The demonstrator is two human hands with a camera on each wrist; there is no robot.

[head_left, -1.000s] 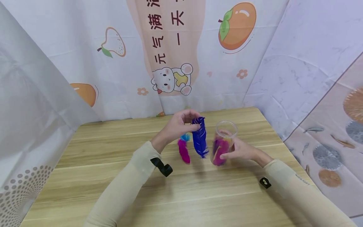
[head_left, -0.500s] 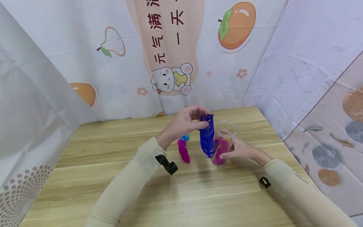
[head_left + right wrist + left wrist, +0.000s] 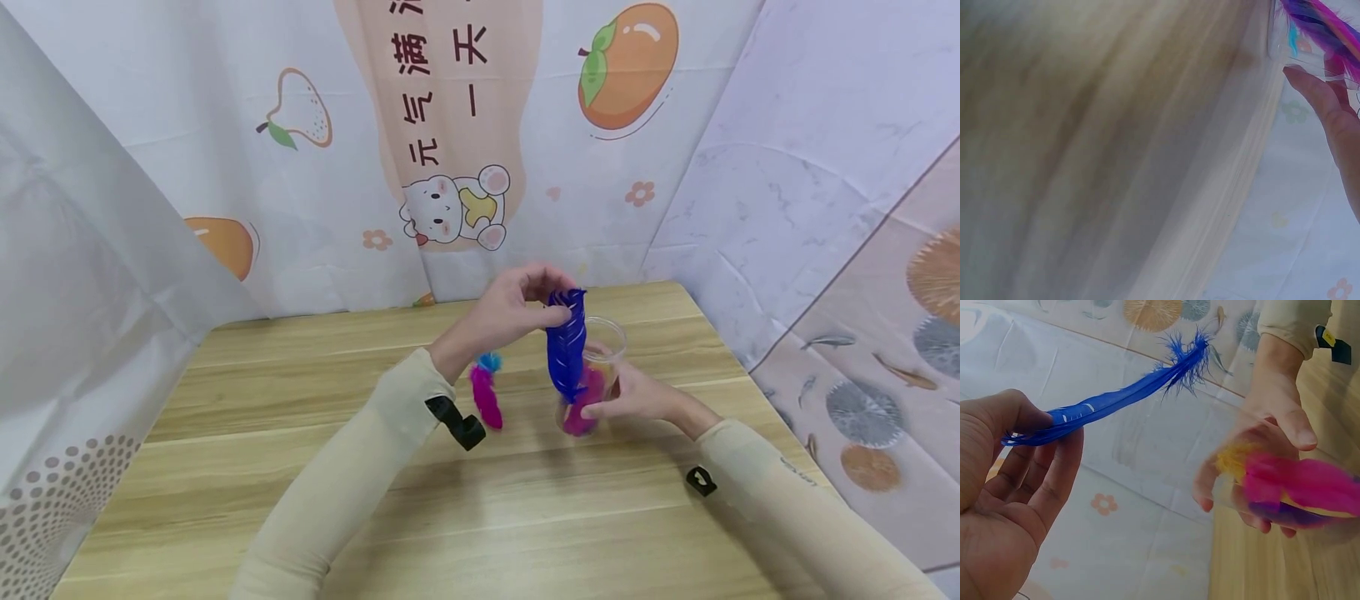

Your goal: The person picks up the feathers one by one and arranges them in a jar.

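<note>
My left hand (image 3: 517,308) pinches a blue feather (image 3: 566,346) by one end between thumb and fingers. In the head view the feather hangs down and overlaps the near left side of a clear plastic cup (image 3: 609,337). My right hand (image 3: 633,393) grips that cup low down, fingers round its far side and thumb in front. Inside it lie pink, purple and yellow feathers (image 3: 1297,484), seen through the wall in the left wrist view. The right wrist view catches only the right hand's thumb (image 3: 1313,90) and part of the cup's feathers (image 3: 1329,31) at its upper right edge.
A pink feather (image 3: 487,400) with a turquoise one (image 3: 490,362) at its top lies on the wood-grain table (image 3: 300,467), left of the cup. A printed curtain (image 3: 315,208) hangs behind the table's back edge, and another (image 3: 862,333) along the right.
My left hand has moved right and a little up with the blue feather, from over the table to in front of the cup. The right hand and cup have stayed in place.
</note>
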